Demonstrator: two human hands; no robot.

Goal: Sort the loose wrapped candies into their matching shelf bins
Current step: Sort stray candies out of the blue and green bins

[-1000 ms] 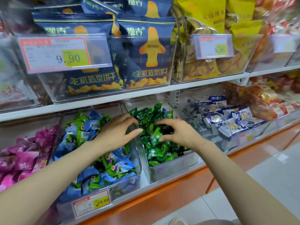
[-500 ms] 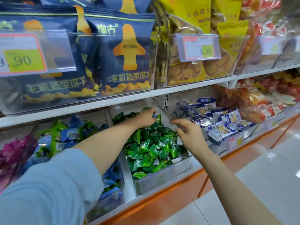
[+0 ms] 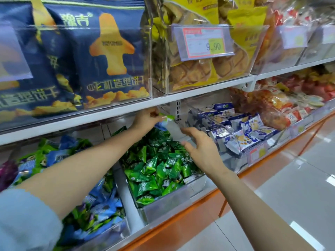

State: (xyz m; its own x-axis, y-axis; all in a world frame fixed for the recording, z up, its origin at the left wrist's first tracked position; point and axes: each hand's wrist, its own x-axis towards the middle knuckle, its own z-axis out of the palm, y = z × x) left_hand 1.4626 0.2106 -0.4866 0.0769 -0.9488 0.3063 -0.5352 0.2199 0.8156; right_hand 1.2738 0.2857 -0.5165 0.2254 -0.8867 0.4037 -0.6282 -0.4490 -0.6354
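Head view: your left hand [image 3: 146,117] pinches a pale blue candy [image 3: 162,124] at frame centre, its likely blue-green bin [image 3: 116,230] lower left; right hand [image 3: 201,147] hovers slack, empty.

White shelf boards [image 3: 108,113], orange shelf base [image 3: 181,230], glossy pale tiled floor [image 3: 290,205]

The price tag [image 3: 203,42] on the clear bin [image 3: 163,85] reads "9.90"; the navy bag [image 3: 101,57] bears "豫吉" and "飞机造型饼干".

view: head-worn | facing: forward, downward | range: close to shelf bins [image 3: 166,203]
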